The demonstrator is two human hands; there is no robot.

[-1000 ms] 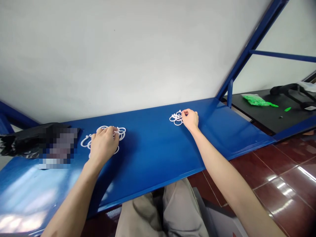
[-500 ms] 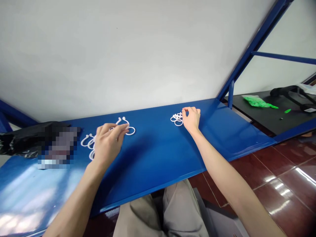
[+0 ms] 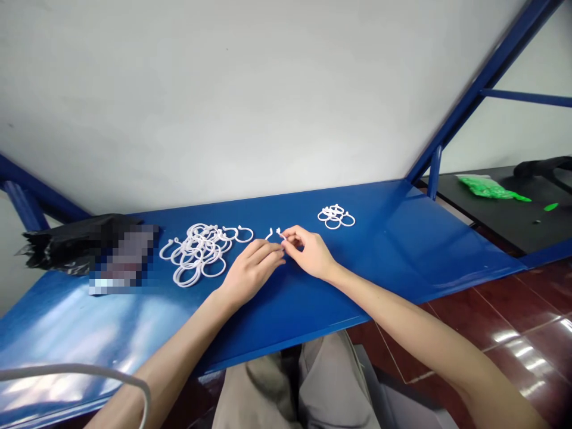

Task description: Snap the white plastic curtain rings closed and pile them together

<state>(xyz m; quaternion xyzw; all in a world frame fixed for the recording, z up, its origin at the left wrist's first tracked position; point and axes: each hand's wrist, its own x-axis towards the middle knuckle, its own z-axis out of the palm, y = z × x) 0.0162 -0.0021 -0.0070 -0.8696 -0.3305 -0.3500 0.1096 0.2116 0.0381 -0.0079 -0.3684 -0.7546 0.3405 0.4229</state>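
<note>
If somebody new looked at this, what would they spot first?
Probably the blue table, stretching across the middle. On it, a big pile of white rings lies on the left and a small pile farther right, with the left hand and right hand together at one ring in between. Far right, a bright green packet lies on a black table.

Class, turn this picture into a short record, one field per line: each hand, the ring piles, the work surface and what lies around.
Left hand: fingers at a white open ring, partly hidden
Right hand: thumb and fingers at the same ring
Larger pile: overlapping white rings, beyond the left forearm
Smaller pile: a few white rings, beyond the right hand
Work surface: blue table
Left end: black plastic bag
Far right: green bag on a black table
</note>
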